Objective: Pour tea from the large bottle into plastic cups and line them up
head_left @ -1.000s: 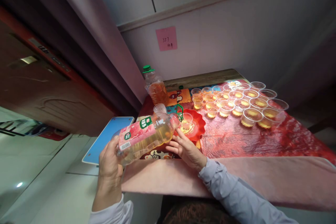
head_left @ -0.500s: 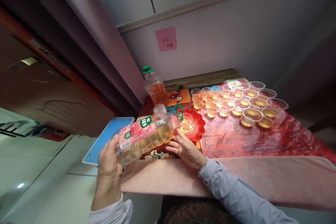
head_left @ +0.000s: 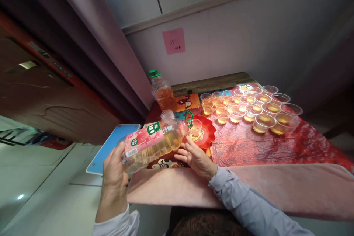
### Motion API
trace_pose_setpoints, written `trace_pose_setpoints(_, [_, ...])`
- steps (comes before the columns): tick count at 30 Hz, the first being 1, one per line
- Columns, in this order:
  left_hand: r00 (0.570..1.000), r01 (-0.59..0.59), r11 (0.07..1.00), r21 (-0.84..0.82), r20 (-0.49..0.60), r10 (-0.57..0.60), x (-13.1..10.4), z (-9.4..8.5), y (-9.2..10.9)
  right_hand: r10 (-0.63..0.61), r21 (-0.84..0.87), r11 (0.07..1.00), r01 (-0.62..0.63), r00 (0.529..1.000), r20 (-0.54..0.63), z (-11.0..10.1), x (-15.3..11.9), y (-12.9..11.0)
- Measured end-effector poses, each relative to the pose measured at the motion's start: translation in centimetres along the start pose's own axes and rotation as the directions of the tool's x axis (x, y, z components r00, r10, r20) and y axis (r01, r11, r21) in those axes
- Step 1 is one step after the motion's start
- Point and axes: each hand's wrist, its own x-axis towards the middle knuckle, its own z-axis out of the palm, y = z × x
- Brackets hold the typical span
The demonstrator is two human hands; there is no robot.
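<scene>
My left hand [head_left: 114, 166] is wrapped around the base of a large clear juice bottle [head_left: 151, 142] with a pink label. The bottle lies tilted nearly level, with pale yellow juice along its lower side and its neck to the right. My right hand [head_left: 197, 158] is under the neck, fingers stretched and apart, a fingertip at the neck; it does not grip the bottle. Just beyond the mouth, a clear plastic cup [head_left: 196, 127] stands in a red scalloped tray [head_left: 210, 128]. A green handle ring [head_left: 189, 118] is at the bottle's neck.
Several clear cups [head_left: 264, 122] with yellow juice stand in rows on the red-covered table [head_left: 240, 151]. A second bottle [head_left: 163, 94] with a green cap and amber liquid stands at the back left, near stacked cups [head_left: 167, 115]. A blue board [head_left: 109, 147] sits left.
The view has shifted very slightly. Both hands and the tilted bottle hold almost the same position.
</scene>
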Motion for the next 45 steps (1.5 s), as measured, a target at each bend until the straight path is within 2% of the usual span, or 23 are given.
trace_pose_setpoints(33, [1.000, 0.018, 0.999, -0.034, 0.011, -0.017, -0.79, 0.10, 0.63, 0.025, -0.022, 0.999, -0.025, 1.000, -0.002, -0.22, 0.01, 0.10])
trace_pose_setpoints(45, [1.000, 0.010, 1.000, -0.024, 0.008, -0.010, -0.40, -0.11, 0.39, 0.014, -0.028, 0.999, -0.014, 1.000, 0.005, -0.25, 0.04, 0.08])
